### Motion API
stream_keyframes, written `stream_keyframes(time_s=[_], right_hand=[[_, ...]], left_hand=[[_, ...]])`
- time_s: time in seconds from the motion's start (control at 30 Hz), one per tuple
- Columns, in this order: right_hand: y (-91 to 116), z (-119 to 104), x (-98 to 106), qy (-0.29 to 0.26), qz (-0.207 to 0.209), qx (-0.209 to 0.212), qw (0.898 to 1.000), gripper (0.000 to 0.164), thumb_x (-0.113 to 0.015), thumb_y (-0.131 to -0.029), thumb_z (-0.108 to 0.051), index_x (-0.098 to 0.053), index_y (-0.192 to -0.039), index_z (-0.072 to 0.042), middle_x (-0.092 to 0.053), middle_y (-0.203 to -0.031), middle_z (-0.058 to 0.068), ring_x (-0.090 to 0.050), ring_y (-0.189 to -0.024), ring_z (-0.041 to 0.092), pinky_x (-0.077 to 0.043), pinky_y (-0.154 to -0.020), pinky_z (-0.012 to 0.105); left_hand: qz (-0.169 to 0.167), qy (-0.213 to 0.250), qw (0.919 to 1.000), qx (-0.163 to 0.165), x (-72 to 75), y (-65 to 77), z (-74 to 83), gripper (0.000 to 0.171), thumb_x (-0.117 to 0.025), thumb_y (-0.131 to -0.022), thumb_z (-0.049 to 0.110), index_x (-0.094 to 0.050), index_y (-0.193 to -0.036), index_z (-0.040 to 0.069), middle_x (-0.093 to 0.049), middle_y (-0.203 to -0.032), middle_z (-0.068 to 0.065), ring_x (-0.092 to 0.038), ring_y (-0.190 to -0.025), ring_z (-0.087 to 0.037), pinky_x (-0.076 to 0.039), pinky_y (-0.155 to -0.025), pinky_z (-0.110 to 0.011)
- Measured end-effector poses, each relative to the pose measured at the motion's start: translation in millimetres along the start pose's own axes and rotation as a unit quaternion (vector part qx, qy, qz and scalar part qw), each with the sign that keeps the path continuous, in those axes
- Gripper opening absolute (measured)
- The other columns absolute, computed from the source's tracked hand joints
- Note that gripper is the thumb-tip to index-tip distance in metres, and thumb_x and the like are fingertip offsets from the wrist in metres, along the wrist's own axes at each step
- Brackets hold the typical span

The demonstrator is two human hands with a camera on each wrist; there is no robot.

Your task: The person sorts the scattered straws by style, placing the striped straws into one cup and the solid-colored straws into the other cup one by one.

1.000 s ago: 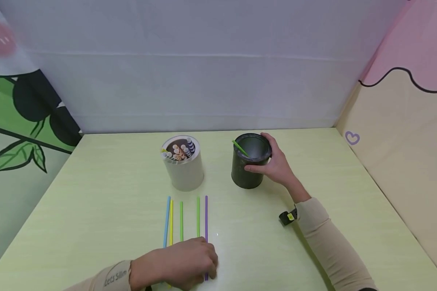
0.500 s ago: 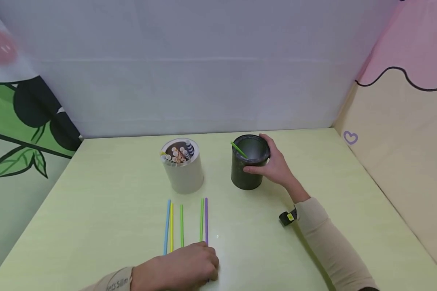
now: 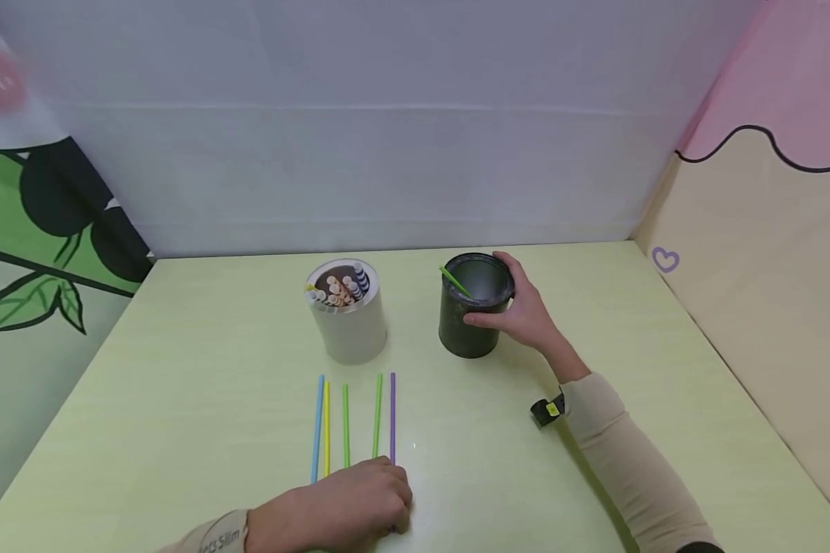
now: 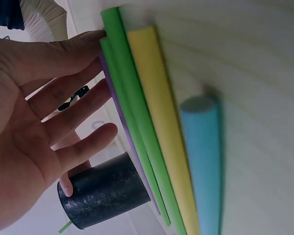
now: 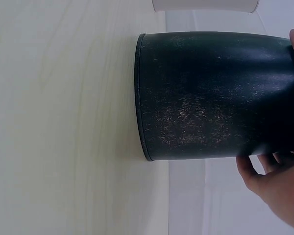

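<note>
Five-coloured row aside, thin straws lie lengthwise on the table: a blue straw (image 3: 317, 430), a yellow straw (image 3: 327, 430), two green straws (image 3: 377, 418) and a purple straw (image 3: 393, 415). My left hand (image 3: 349, 499) is over their near ends. In the left wrist view its thumb and fairly straight fingers (image 4: 90, 144) reach right to the purple straw and the green one beside it. My right hand (image 3: 526, 315) grips the black cup (image 3: 466, 334) at its rim, thumb in front and fingers behind. The cup stands upright, one green straw (image 3: 454, 281) leaning inside.
Left of the black cup stands a white container (image 3: 353, 338) filled with several striped straws (image 3: 346, 290). A pale wall (image 3: 415, 177) rises behind the table. The right wrist camera (image 3: 545, 413) hangs below the right wrist.
The green straw beside the purple one shifts right towards it, then slightly back left. My left hand stays over the near ends, and my right hand keeps holding the cup.
</note>
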State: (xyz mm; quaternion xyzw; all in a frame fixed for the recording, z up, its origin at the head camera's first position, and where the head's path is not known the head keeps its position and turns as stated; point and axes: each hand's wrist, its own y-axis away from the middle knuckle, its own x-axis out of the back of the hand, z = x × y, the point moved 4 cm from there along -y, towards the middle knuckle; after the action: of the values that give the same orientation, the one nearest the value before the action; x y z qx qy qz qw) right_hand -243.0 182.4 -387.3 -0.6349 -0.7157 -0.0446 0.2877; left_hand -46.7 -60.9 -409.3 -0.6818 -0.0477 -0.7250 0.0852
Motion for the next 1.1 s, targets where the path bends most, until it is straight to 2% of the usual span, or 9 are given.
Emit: stream_keyframes(time_s=[0.17,0.5,0.87,1.1], right_hand=[[1.1,-0.5,0.8,0.001,0.004,0.000,1.000,0.106,-0.090,-0.065,-0.022,-0.025,-0.149,-0.014,-0.043,-0.140,0.011,-0.045,-0.123,0.031,-0.037,-0.101,0.052],[3.0,1.4,0.2,0.003,0.005,0.002,1.000,0.105,-0.090,-0.065,-0.021,-0.026,-0.148,-0.019,-0.044,-0.140,0.011,-0.046,-0.122,0.030,-0.037,-0.101,0.052],[1.3,-0.3,0.3,-0.004,-0.002,0.004,1.000,0.104,-0.089,-0.066,-0.020,-0.025,-0.148,-0.013,-0.044,-0.139,0.011,-0.046,-0.122,0.031,-0.037,-0.101,0.052],[0.9,-1.9,-0.1,-0.006,-0.005,0.002,1.000,0.104,-0.089,-0.066,-0.021,-0.025,-0.148,-0.014,-0.043,-0.140,0.011,-0.045,-0.123,0.030,-0.037,-0.102,0.052]], left_hand=[[-0.003,0.000,1.0000,-0.001,0.9,0.5,0.5,0.033,-0.069,-0.064,0.000,-0.056,-0.054,0.029,-0.050,-0.064,0.022,-0.045,-0.069,0.002,-0.032,-0.069,-0.013],[-0.003,0.006,1.0000,0.002,-0.3,1.5,3.0,0.031,-0.070,-0.066,0.002,-0.060,-0.059,0.030,-0.053,-0.068,0.023,-0.042,-0.068,0.004,-0.030,-0.069,-0.012],[-0.007,-0.022,0.9997,-0.002,-0.8,2.0,4.9,0.031,-0.069,-0.066,0.004,-0.059,-0.062,0.033,-0.056,-0.073,0.025,-0.045,-0.071,0.003,-0.029,-0.068,-0.013],[-0.022,-0.017,0.9996,0.001,-1.7,1.8,5.1,0.024,-0.070,-0.073,0.009,-0.065,-0.074,0.033,-0.061,-0.083,0.024,-0.050,-0.079,0.003,-0.034,-0.073,-0.014]])
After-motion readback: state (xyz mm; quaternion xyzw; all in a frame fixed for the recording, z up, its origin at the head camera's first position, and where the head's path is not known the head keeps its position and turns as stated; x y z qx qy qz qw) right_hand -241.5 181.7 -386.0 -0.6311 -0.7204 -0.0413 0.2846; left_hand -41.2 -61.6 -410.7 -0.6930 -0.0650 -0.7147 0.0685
